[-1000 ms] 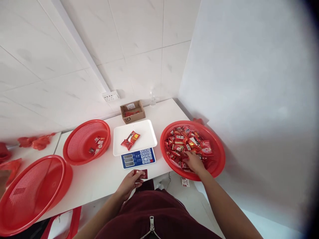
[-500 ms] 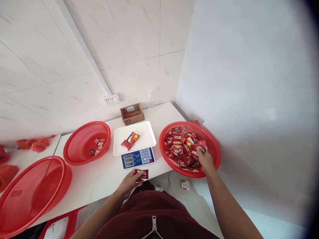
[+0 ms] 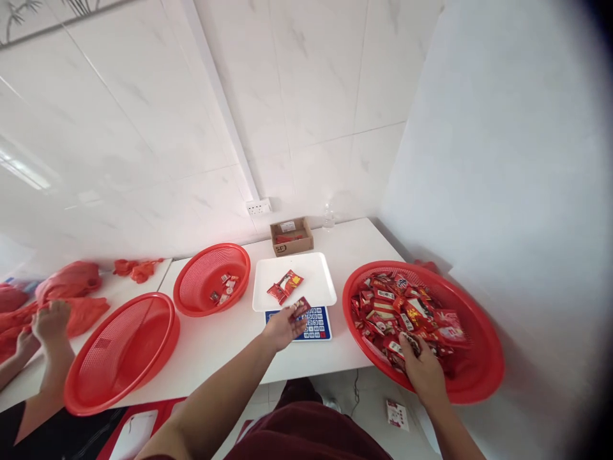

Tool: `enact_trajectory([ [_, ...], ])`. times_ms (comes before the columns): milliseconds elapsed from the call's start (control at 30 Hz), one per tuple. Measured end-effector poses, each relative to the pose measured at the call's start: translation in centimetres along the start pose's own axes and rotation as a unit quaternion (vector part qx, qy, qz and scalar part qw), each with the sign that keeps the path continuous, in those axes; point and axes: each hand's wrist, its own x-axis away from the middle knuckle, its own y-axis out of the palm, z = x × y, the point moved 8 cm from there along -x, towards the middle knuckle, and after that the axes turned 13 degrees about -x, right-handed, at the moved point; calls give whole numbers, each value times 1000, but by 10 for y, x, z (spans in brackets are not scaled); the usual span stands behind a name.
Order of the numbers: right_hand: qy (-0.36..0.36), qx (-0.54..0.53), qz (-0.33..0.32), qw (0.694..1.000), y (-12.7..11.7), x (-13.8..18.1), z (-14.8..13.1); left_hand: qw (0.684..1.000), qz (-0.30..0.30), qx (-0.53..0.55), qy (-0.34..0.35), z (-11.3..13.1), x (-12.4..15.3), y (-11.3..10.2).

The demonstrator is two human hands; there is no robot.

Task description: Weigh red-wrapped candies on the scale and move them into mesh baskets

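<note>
My left hand (image 3: 282, 329) pinches a small dark red packet (image 3: 301, 306) above the blue keypad of a scale (image 3: 316, 324), near the front edge of its white tray (image 3: 316, 281). Two red snack packets (image 3: 285, 285) lie on that tray. My right hand (image 3: 423, 370) reaches into the big red basket (image 3: 483, 377) on the right, fingers curled on a packet (image 3: 412, 343) among several red wrapped snacks (image 3: 397, 306).
A smaller red basket (image 3: 201, 300) with a few packets sits left of the scale, and an empty-looking red basket (image 3: 90, 383) lies further left. A cardboard box (image 3: 292, 235) and a clear bottle (image 3: 328, 217) stand by the wall. Another person's hands (image 3: 48, 322) work at red bags far left. One packet (image 3: 397, 413) lies on the floor.
My left hand carried the dark red packet from the table's front edge forward over the scale keypad. My right hand shifted to the basket's near side. Another person's hands came into view.
</note>
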Motion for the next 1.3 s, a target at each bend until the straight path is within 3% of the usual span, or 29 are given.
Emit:
enact_trajectory([
  [67, -13, 1, -28, 1000, 6, 5, -4, 1000, -1, 8, 6, 12, -10, 5],
  [133, -15, 8, -48, 999, 9, 7, -7, 1000, 1, 2, -11, 8, -15, 6],
  [233, -11, 2, -50, 999, 8, 9, -11, 998, -12, -27, -54, -18, -6, 6],
  [333, -21, -65, -61, 996, 18, 17, -29, 993, -71, -80, -58, -41, 12, 18],
  [433, 38, -148, -194, 969, 59, 40, -49, 976, -158, -150, 4, -45, 30, 42],
  [533, 111, -189, -377, 900, 111, 80, -69, 961, -193, -181, 74, -41, 40, 59],
  [600, 124, -194, -437, 869, 131, 101, -77, 953, -190, -209, 107, -39, 41, 61],
  [667, 134, -194, -452, 860, 142, 112, -77, 951, -178, -225, 116, -42, 39, 57],
  [833, 156, -208, -437, 861, 144, 102, -60, 985, -97, -130, 65, -42, 20, 25],
  [933, 132, -206, -346, 906, 124, 68, -47, 997, -22, -59, 45, -26, 4, 3],
  [1033, 55, -166, -232, 957, 94, 33, -37, 998, 18, -17, 54, -2, -10, -12],
  [1133, 12, -120, -164, 979, 74, 18, -26, 998, 39, 2, 50, 11, -16, -20],
  [1300, 2, -92, -139, 986, 68, 20, -16, 999, 38, -7, 36, 9, -14, -15],
])
